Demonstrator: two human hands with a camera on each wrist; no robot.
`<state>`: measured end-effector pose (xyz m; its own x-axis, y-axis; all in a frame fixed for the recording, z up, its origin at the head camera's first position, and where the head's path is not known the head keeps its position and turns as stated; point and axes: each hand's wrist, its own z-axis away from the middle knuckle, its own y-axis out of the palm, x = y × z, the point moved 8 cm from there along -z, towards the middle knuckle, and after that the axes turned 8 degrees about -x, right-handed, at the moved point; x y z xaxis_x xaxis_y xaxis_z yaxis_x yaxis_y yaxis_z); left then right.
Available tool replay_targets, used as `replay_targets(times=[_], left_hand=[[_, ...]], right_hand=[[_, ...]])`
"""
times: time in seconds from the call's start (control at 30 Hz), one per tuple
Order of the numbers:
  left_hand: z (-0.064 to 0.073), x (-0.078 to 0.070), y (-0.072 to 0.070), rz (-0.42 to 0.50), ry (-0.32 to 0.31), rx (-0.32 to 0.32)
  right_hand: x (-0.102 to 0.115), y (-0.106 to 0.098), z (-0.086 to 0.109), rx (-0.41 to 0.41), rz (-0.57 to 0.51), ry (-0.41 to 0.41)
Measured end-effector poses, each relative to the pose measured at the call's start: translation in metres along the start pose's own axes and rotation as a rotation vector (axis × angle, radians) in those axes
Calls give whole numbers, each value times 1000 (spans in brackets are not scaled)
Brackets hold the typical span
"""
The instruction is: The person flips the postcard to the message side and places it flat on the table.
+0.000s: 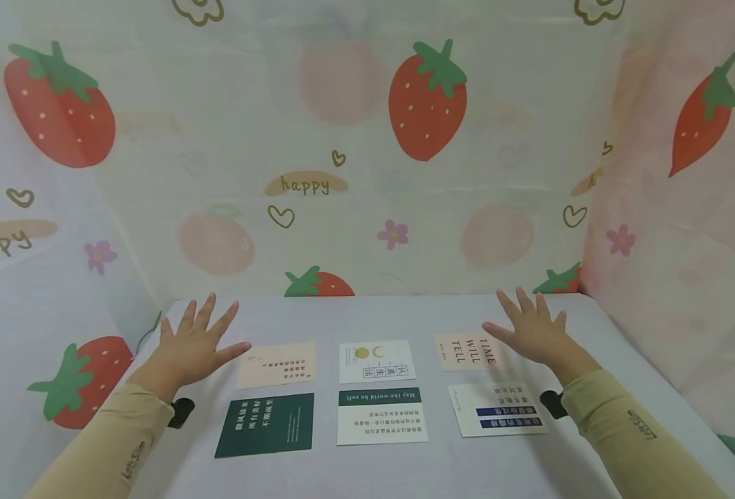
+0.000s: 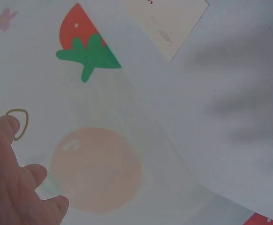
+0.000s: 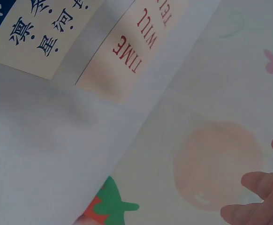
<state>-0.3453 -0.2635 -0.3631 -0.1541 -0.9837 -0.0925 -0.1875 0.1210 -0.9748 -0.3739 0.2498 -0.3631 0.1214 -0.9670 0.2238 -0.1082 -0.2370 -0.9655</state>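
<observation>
Moon card (image 1: 377,361), white with a yellow sun and a yellow moon, is lying flat in the head view, in the middle of the far row on the white table (image 1: 317,478). To its left a peach card (image 1: 277,366) is lying, and to its right is lying a pink card (image 1: 467,352) with TIME WILL TELL on it. Three more are lying in the near row: a dark green card (image 1: 265,424) in front and to the left of the moon card, a green-striped card (image 1: 383,426) right in front of it, and a blue-striped card (image 1: 498,419) in front and to its right. The left hand (image 1: 189,346) is hanging to the left of the moon card, and its fingers are standing wide apart. The right hand (image 1: 532,329) is hanging to the right of the moon card, and its fingers are standing wide apart too. Behind the moon card a cloth wall (image 1: 355,242) is showing red strawberries. In the left wrist view, a corner of the peach card is peeking in, and some left fingertips are sticking out, spaced apart. In the right wrist view, parts of the pink card and the blue-striped card are showing, and the right fingertips are poking in, also apart.
</observation>
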Motion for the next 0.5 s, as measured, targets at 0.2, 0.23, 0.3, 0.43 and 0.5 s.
replay_targets(times=[0.2, 0.23, 0.3, 0.43, 0.5], left_hand=[[-1, 1, -3, 42, 7, -19], [-1, 2, -4, 47, 8, -26], [-2, 3, -6, 66, 8, -41], [-2, 2, -9, 105, 6, -55], [-2, 2, -9, 118, 4, -54]], right_hand=[[3, -3, 0, -19, -44, -13], [4, -4, -1, -26, -54, -19], [6, -5, -1, -41, -80, -34], [12, -7, -1, -59, -131, -64], [14, -7, -1, -59, -151, -70]])
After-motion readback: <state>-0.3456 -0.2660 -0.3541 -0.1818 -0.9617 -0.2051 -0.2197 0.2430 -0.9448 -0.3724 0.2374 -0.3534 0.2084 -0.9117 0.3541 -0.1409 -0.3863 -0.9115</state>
